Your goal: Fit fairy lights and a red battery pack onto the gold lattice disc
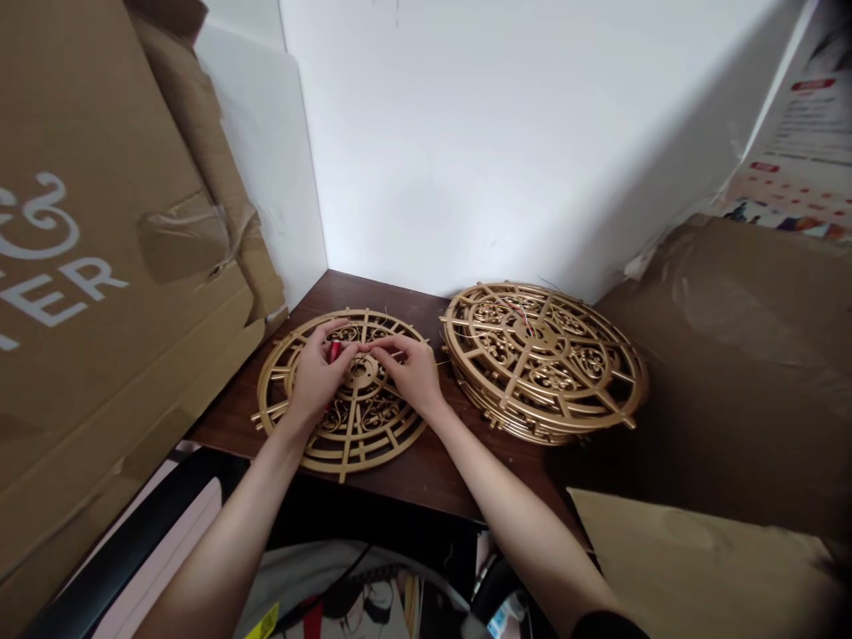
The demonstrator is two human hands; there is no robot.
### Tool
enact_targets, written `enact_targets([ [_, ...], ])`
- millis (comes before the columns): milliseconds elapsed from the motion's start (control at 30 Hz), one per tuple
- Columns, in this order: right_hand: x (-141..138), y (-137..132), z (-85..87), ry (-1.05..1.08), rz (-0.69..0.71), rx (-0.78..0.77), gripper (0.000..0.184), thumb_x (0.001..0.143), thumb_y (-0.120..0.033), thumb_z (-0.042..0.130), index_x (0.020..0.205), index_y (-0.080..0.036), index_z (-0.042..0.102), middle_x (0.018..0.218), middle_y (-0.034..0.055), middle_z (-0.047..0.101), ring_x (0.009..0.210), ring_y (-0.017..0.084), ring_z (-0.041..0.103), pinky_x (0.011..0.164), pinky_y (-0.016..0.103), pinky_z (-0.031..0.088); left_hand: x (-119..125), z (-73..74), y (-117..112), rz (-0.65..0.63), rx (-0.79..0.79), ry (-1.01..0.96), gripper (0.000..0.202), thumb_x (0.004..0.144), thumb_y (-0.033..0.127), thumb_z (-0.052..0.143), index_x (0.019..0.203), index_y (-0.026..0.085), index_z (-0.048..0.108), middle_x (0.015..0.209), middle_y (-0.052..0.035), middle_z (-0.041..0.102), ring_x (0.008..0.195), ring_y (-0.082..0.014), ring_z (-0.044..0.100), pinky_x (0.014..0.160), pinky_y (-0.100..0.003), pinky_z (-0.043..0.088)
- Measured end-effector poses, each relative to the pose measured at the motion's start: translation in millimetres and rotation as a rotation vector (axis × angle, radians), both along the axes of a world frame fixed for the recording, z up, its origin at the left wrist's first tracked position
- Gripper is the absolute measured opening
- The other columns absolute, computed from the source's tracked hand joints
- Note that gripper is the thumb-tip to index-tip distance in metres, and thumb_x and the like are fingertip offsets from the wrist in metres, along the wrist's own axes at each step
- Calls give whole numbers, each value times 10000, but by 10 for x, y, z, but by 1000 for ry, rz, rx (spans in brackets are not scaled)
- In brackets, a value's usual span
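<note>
A flat gold openwork disc (346, 439) lies on the dark wooden table (426, 470) in front of me. Both hands rest over its centre. My left hand (318, 377) is closed in a pinch on a small red piece (335, 351) above the disc's hub. My right hand (414, 371) is curled, its fingertips pinched right beside the left hand's, on something too small to name. To the right sits a stack of several similar gold discs (542, 359), with thin red and white wires at its centre.
A large cardboard box (99, 266) leans along the left. Brown cardboard or paper (725, 355) fills the right side, with printed sheets (799, 160) above it. White walls (499, 133) close off the back corner. Cables and clutter lie below the table's front edge.
</note>
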State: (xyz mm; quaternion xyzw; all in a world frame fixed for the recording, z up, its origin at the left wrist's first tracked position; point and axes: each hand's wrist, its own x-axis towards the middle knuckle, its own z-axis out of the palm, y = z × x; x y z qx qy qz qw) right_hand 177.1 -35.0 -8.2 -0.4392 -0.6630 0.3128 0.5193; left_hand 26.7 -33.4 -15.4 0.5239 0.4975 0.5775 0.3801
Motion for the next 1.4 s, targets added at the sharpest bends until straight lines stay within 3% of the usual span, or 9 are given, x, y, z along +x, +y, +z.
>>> enact_targets([
  [100,4,30,-29,59,-4,-64,117,805,-237,654,822,-191,760,817,26,756,696,163,674,641,248,508,-15,11,-4,-55,26,181,241,777,344,640,905,152,708,664,-5,652,474,-78,423,459,-205,329],
  [200,4,60,-60,134,14,-112,113,775,-260,679,805,-182,755,782,28,751,683,174,673,652,266,517,-31,35,-19,-74,57,320,280,798,409,624,806,157,745,622,-4,634,527,-106,456,510,-229,345],
  [467,6,106,-95,262,49,-157,134,703,-268,718,786,-163,725,761,39,729,691,181,661,670,293,519,-66,7,-10,-114,86,413,280,756,406,665,871,173,770,643,-3,654,555,-123,462,544,-243,345],
  [667,12,125,-114,365,67,-227,260,642,-294,762,867,-177,707,751,21,709,706,167,650,708,299,522,-59,24,-20,-107,73,391,267,760,389,664,866,166,765,646,-1,651,555,-122,469,547,-243,350],
  [867,14,105,-110,333,123,-292,230,636,-354,774,753,-170,700,725,26,708,666,162,631,672,290,503,-57,48,-39,-102,59,370,264,746,387,674,841,156,757,671,-7,664,561,-120,466,546,-244,348],
  [1167,-7,74,-103,295,114,-248,270,682,-421,737,756,-166,691,658,14,680,614,146,605,566,250,468,-58,-10,-15,-115,52,326,275,729,392,685,841,151,758,683,-16,681,567,-119,476,542,-240,349],
  [1400,-48,58,-114,249,40,-190,210,721,-383,695,734,-173,683,611,5,663,575,146,596,548,250,471,-51,-37,-3,-111,80,294,259,732,392,699,825,157,753,695,-24,691,574,-127,515,541,-239,380],
])
